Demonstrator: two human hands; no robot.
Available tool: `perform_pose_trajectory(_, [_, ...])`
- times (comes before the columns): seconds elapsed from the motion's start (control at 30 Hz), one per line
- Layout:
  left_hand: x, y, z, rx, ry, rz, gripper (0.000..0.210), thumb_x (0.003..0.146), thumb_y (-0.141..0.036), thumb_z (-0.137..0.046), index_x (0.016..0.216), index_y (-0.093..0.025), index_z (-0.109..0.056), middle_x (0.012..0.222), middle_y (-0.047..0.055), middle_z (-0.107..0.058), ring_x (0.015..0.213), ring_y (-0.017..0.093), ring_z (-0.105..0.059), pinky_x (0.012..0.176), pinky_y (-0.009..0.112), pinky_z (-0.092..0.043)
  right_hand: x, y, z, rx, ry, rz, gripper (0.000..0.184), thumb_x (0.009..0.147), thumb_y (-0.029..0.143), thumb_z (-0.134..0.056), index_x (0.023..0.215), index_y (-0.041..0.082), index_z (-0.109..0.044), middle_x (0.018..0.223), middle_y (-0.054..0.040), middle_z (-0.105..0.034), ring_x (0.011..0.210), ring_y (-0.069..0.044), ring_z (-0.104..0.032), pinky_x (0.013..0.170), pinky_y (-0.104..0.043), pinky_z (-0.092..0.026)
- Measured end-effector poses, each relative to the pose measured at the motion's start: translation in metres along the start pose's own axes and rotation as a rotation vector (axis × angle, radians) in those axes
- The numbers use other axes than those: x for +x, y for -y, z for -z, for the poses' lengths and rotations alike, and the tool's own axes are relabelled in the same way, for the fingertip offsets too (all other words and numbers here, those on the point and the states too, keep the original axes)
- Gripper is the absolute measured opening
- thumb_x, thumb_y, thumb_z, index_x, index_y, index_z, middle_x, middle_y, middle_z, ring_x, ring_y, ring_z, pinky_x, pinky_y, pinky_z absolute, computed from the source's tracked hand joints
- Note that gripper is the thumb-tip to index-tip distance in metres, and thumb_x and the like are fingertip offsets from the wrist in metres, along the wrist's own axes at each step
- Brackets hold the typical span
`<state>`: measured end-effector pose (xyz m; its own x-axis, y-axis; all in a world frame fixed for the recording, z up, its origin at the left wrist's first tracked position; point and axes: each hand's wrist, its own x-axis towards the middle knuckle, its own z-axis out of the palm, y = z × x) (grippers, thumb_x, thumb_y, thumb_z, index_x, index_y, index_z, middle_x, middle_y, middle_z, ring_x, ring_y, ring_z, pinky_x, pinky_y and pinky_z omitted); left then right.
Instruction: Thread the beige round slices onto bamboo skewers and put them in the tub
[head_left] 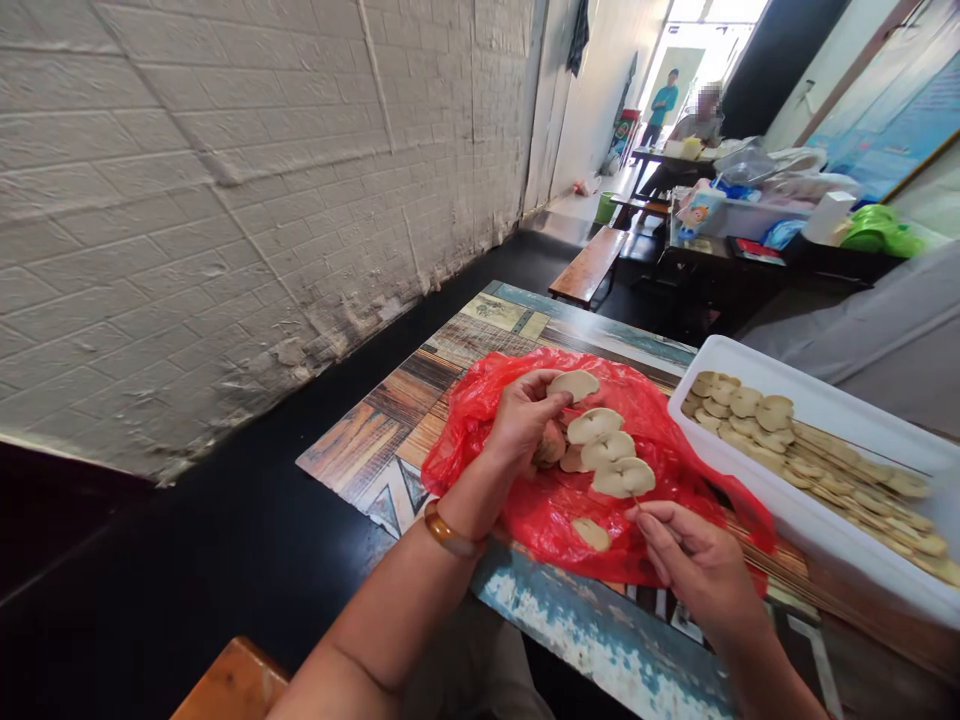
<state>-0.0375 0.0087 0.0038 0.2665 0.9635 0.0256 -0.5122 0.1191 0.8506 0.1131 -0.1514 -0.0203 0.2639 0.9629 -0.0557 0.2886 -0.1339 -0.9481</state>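
Between thumb and fingers my left hand (pixel 529 415) pinches a round, flat, beige slice (pixel 576 385); an amber-coloured bangle (pixel 450 532) circles that wrist. My right hand (pixel 694 560) is closed on the end of a thin skewer, mostly hidden, that carries several beige slices (pixel 611 455) in a row. Both hands are over a crumpled red plastic bag (pixel 517 500) spread on the table. A loose slice (pixel 591 534) lies on the bag near my right hand, and more slices (pixel 551 445) show partly behind my left hand.
A white plastic tub (pixel 694 385) holding several filled skewers (pixel 817 460) stands at the right of the patterned table (pixel 375 440). Bare sticks (pixel 784 570) lie beside it. Beyond are a wooden bench (pixel 591 262), a cluttered table and a seated person (pixel 694 125). A white brick-patterned wall (pixel 300 200) runs along the left.
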Motion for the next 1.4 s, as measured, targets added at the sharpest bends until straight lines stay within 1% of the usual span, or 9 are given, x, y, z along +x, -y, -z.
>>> perform_pose_trajectory(0.3, [0.000, 0.000, 0.000, 0.027, 0.012, -0.044, 0.023, 0.059, -0.016, -0.073, 0.080, -0.015, -0.065, 0.075, 0.000, -0.066, 0.068, 0.011, -0.058, 0.069, 0.023, -0.043, 0.001, -0.002, 0.000, 0.039, -0.001, -0.019, 0.038, 0.080, 0.051, -0.057, 0.086, 0.015, -0.065, 0.042, 0.0069, -0.042, 0.037, -0.009, -0.037, 0.038, -0.021, -0.029])
perform_pose_trajectory(0.47, [0.000, 0.000, 0.000, 0.101, 0.022, -0.093, 0.021, 0.061, -0.015, -0.071, 0.081, -0.015, -0.065, 0.076, 0.000, -0.066, 0.072, 0.011, -0.058, 0.072, 0.023, -0.043, 0.002, -0.004, 0.001, 0.012, 0.006, -0.021, 0.038, 0.080, 0.052, -0.056, 0.086, 0.016, -0.064, 0.042, 0.0066, -0.042, 0.038, -0.010, -0.037, 0.040, -0.023, -0.029])
perform_pose_trajectory(0.67, [-0.002, -0.001, -0.002, 0.371, -0.001, -0.218, 0.017, 0.066, -0.011, -0.062, 0.082, -0.015, -0.065, 0.078, 0.001, -0.066, 0.074, 0.013, -0.058, 0.070, 0.023, -0.044, 0.002, -0.005, 0.000, 0.002, 0.008, -0.052, 0.038, 0.080, 0.054, -0.055, 0.086, 0.018, -0.065, 0.042, 0.0067, -0.042, 0.037, -0.010, -0.036, 0.039, -0.023, -0.027])
perform_pose_trajectory(0.8, [-0.004, 0.001, -0.002, 0.569, 0.042, -0.329, 0.021, 0.069, -0.008, -0.056, 0.085, -0.016, -0.066, 0.081, 0.002, -0.067, 0.077, 0.014, -0.060, 0.072, 0.024, -0.045, 0.003, -0.006, 0.001, -0.004, 0.014, -0.057, 0.037, 0.080, 0.052, -0.056, 0.086, 0.017, -0.065, 0.042, 0.0067, -0.043, 0.037, -0.010, -0.037, 0.039, -0.022, -0.026])
perform_pose_trajectory(0.9, [-0.004, 0.003, -0.003, 0.610, 0.064, -0.370, 0.022, 0.070, -0.008, -0.054, 0.086, -0.016, -0.067, 0.083, 0.003, -0.068, 0.079, 0.015, -0.060, 0.074, 0.025, -0.045, 0.003, -0.005, 0.001, -0.014, 0.014, -0.058, 0.037, 0.079, 0.053, -0.056, 0.085, 0.017, -0.065, 0.041, 0.0070, -0.043, 0.036, -0.009, -0.037, 0.039, -0.022, -0.027])
perform_pose_trajectory(0.97, [-0.005, 0.002, -0.003, 0.568, 0.046, -0.326, 0.019, 0.070, -0.009, -0.055, 0.083, -0.016, -0.067, 0.080, 0.002, -0.067, 0.076, 0.015, -0.059, 0.072, 0.025, -0.044, 0.003, -0.004, 0.001, 0.000, 0.015, -0.063, 0.038, 0.079, 0.054, -0.057, 0.085, 0.018, -0.065, 0.041, 0.0071, -0.043, 0.037, -0.009, -0.037, 0.039, -0.022, -0.027])
perform_pose_trajectory(1.1, [-0.005, -0.003, -0.006, 0.393, 0.005, -0.177, 0.015, 0.065, -0.011, -0.062, 0.078, -0.016, -0.066, 0.075, 0.001, -0.065, 0.071, 0.013, -0.057, 0.066, 0.022, -0.042, 0.003, -0.005, 0.001, 0.054, 0.025, -0.078, 0.041, 0.078, 0.056, -0.058, 0.084, 0.017, -0.065, 0.041, 0.0076, -0.042, 0.036, -0.009, -0.036, 0.038, -0.021, -0.027])
perform_pose_trajectory(1.27, [-0.005, -0.005, -0.006, 0.216, 0.046, -0.056, 0.019, 0.061, -0.014, -0.068, 0.080, -0.015, -0.065, 0.074, 0.001, -0.064, 0.068, 0.012, -0.056, 0.065, 0.022, -0.042, 0.006, -0.010, 0.006, 0.065, 0.096, -0.083, 0.038, 0.079, 0.052, -0.059, 0.087, 0.015, -0.065, 0.043, 0.0072, -0.043, 0.037, -0.009, -0.038, 0.039, -0.021, -0.029])
perform_pose_trajectory(1.4, [-0.005, -0.005, -0.005, 0.157, 0.077, -0.008, 0.023, 0.060, -0.016, -0.070, 0.081, -0.014, -0.064, 0.073, 0.001, -0.064, 0.066, 0.011, -0.056, 0.063, 0.022, -0.042, 0.007, -0.012, 0.008, 0.046, 0.116, -0.077, 0.035, 0.079, 0.051, -0.059, 0.087, 0.017, -0.065, 0.042, 0.0072, -0.044, 0.038, -0.009, -0.039, 0.039, -0.021, -0.029])
